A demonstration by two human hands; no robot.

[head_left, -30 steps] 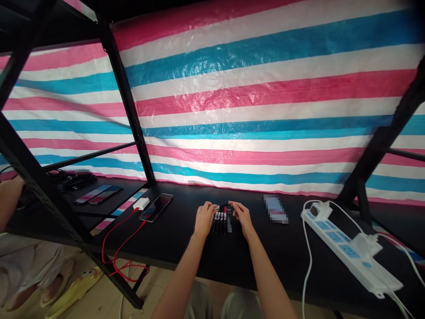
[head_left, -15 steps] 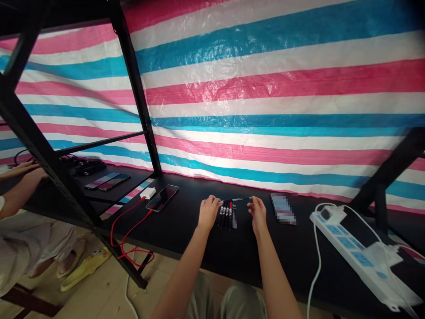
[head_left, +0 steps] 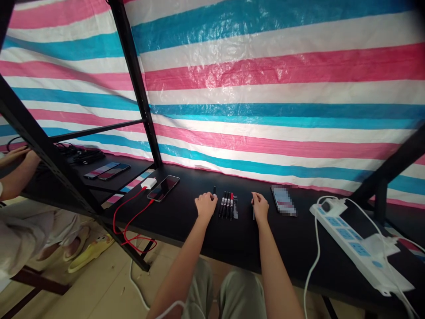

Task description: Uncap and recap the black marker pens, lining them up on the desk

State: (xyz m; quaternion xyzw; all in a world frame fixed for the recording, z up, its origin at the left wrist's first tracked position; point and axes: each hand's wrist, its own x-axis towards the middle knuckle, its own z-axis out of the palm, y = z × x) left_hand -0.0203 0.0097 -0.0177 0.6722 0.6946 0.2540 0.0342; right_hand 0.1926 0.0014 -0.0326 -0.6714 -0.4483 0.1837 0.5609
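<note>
Behind the black table (head_left: 232, 241), a pink, white and blue striped sheet (head_left: 259, 102) catches light; a black post (head_left: 137, 84) rises at the table's left, beige floor (head_left: 113, 288) below the table

From far away, I am seeing white light glinting on the crinkly plastic sheet with pink, white and blue stripes (head_left: 265, 99). The long black tabletop (head_left: 229, 241) is looking dim. The top right corner is turning black. The long white plastic power strip (head_left: 360, 250) is looking stretched. The thin black pens with white labels (head_left: 226, 204) are looking a bit fuzzy.
</note>
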